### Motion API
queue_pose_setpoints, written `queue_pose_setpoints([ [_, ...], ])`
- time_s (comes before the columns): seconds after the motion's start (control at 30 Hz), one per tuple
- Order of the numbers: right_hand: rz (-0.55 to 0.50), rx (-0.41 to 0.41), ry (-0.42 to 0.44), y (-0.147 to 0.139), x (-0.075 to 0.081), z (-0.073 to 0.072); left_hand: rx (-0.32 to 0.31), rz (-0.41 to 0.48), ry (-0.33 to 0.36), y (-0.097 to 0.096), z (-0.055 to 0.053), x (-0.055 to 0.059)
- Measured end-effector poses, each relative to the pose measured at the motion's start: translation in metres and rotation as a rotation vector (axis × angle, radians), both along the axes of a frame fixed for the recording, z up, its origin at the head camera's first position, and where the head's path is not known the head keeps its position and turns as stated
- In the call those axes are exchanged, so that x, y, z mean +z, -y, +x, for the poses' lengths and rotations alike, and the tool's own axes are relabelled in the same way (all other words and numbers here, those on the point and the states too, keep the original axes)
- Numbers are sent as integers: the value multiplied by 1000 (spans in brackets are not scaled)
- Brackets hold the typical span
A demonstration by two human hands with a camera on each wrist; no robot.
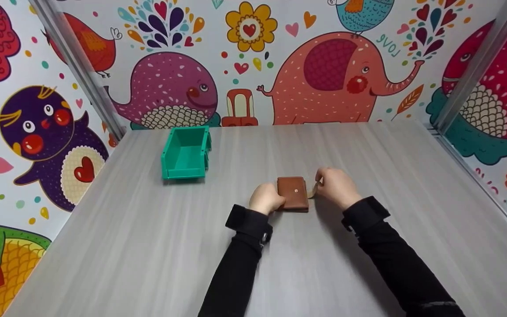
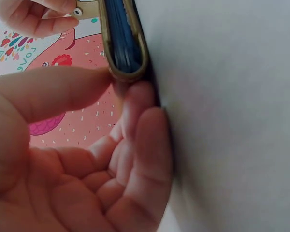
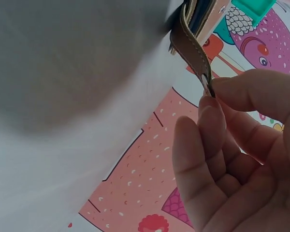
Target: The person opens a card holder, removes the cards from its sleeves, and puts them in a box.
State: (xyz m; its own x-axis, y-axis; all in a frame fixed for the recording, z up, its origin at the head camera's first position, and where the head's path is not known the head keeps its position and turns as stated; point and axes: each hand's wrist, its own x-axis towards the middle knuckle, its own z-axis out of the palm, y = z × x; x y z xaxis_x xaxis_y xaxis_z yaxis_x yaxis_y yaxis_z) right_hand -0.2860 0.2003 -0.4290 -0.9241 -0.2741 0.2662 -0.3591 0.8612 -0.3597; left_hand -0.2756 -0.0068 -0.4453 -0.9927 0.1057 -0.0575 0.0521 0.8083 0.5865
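Observation:
A brown leather wallet (image 1: 292, 193) lies folded on the table, a snap stud showing on its upper face. My left hand (image 1: 266, 199) pinches its left edge, thumb on top and fingers beneath, as the left wrist view shows at the rounded spine (image 2: 128, 75). Dark blue inner layers (image 2: 122, 36) show between the covers. On the other side, my right hand (image 1: 338, 187) pinches the tip of the wallet's strap (image 3: 195, 50) between thumb and forefinger. The strap stands out from the wallet, unfastened, and its metal snap (image 2: 78, 11) is visible in the left wrist view.
A green plastic bin (image 1: 185, 152) stands at the back left of the wood-grain table (image 1: 126, 246). Walls printed with cartoon animals (image 1: 324, 83) rise behind and at both sides, with metal posts (image 1: 82, 75) at the corners.

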Motion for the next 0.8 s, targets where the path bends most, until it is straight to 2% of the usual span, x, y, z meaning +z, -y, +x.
queue_pose_setpoints([
  [0.33, 28, -13, 9, -6, -2, 0, 4, 35, 9, 0, 0, 1],
  [0.8, 102, -9, 84, -11, -9, -2, -10, 18, -10, 2, 1, 2],
])
